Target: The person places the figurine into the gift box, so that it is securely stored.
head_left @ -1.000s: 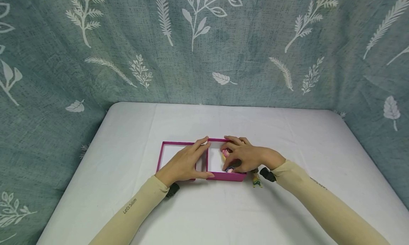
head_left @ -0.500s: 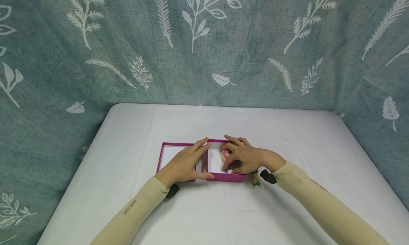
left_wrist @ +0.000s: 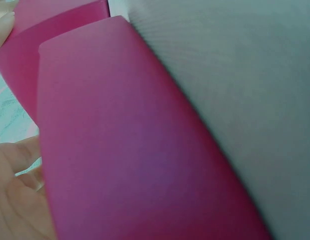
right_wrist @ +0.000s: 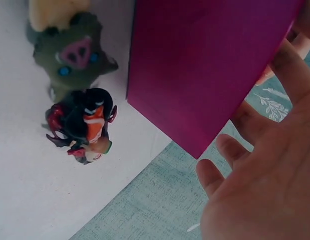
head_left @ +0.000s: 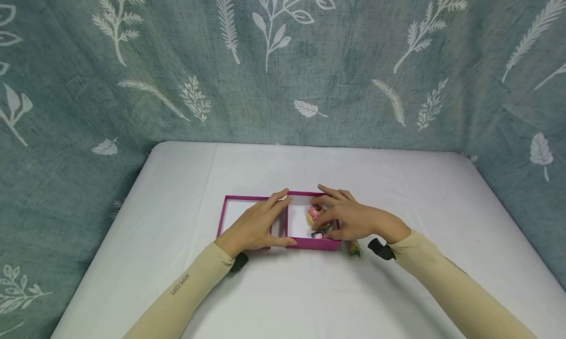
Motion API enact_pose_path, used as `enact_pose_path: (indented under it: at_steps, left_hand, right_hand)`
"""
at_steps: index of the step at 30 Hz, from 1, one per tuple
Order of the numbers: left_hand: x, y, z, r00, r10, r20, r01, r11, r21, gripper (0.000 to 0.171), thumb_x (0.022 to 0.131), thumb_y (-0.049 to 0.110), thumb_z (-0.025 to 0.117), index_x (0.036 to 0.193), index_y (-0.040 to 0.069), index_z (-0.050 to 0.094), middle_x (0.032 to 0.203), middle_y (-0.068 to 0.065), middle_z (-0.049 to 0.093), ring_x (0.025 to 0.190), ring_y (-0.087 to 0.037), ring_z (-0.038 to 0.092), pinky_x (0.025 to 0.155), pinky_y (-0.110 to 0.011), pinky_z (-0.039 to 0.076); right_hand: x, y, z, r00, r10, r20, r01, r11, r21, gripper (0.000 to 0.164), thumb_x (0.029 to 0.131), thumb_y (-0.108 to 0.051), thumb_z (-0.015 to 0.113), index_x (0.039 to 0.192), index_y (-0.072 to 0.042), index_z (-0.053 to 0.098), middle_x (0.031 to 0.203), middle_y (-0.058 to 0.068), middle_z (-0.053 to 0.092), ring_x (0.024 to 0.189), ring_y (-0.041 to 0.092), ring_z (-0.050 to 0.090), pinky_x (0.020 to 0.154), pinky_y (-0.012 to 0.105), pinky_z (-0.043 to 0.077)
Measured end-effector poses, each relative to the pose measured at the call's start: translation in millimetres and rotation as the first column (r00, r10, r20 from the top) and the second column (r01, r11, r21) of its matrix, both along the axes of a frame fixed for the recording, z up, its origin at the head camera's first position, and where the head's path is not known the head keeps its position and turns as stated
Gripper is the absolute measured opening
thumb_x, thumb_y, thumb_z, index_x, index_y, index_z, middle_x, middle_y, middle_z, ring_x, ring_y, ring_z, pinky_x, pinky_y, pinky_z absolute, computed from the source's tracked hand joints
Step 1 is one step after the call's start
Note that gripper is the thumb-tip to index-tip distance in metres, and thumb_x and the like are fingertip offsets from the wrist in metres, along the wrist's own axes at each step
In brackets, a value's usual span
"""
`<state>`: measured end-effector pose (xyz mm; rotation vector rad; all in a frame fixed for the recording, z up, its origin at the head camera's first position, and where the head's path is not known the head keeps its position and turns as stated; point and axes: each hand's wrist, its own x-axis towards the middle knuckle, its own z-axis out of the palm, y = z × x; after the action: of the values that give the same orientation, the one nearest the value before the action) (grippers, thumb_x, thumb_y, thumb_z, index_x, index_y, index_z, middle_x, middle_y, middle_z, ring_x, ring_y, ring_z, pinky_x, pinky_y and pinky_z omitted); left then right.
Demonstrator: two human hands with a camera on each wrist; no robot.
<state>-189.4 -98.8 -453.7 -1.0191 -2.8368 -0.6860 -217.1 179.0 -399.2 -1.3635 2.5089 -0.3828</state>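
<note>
A magenta box with a white inside (head_left: 314,244) stands mid-table, beside a second magenta-rimmed tray (head_left: 245,198). My left hand (head_left: 254,226) spans the gap between them and grips the right box, thumb at the near wall and fingertips at the far rim. Inside that box lie a pink-and-yellow figurine (head_left: 314,212) and a dark-haired figurine (head_left: 317,235). Over them my right hand (head_left: 355,221) reaches past the right wall, fingers loosely bent and partly covering the figurines. In the right wrist view its fingers (right_wrist: 230,150) spread beside the box wall.
Outside the box's right wall, in the right wrist view, are a green figurine with a pink snout (right_wrist: 74,55) and a black, red and orange figurine (right_wrist: 82,125). A small green-and-yellow figurine (head_left: 355,249) shows below the right wrist. A leaf-patterned curtain (head_left: 283,108) hangs behind the table.
My right hand has drawn back slightly to the right and its fingers have loosened, uncovering more of the figurines in the box. My left hand stays in place.
</note>
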Motion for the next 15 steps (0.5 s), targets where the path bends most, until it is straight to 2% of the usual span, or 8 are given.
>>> enact_pose_path:
  at_steps: [9,15]
  left_hand:
    - [0.6,-0.3,-0.4,1.0,-0.006,-0.004,0.006,1.0,0.001,0.103,0.076,0.067,0.071,0.152,0.008,0.035,0.161,-0.006,0.027,0.128,-0.029,0.053,0.106,-0.043,0.045]
    - [-0.6,0.8,0.6,1.0,-0.013,-0.011,0.013,1.0,0.0,0.103,0.076,0.066,0.072,0.152,0.006,0.035,0.161,-0.007,0.027,0.127,-0.03,0.053,0.106,-0.043,0.045]
  right_hand:
    - [8.0,9.2,4.8,0.999,-0.042,-0.023,0.039,0.995,-0.089,0.023,0.087,-0.019,0.073,0.11,-0.025,0.075,0.145,0.016,0.047,0.147,0.044,0.015,0.108,0.066,0.021]
    - [9.6,19.2,11.1,0.987,-0.105,-0.118,0.087,0.985,-0.149,0.027,0.088,-0.019,0.073,0.115,-0.016,0.072,0.141,0.017,0.051,0.144,0.043,0.025,0.104,0.066,0.029]
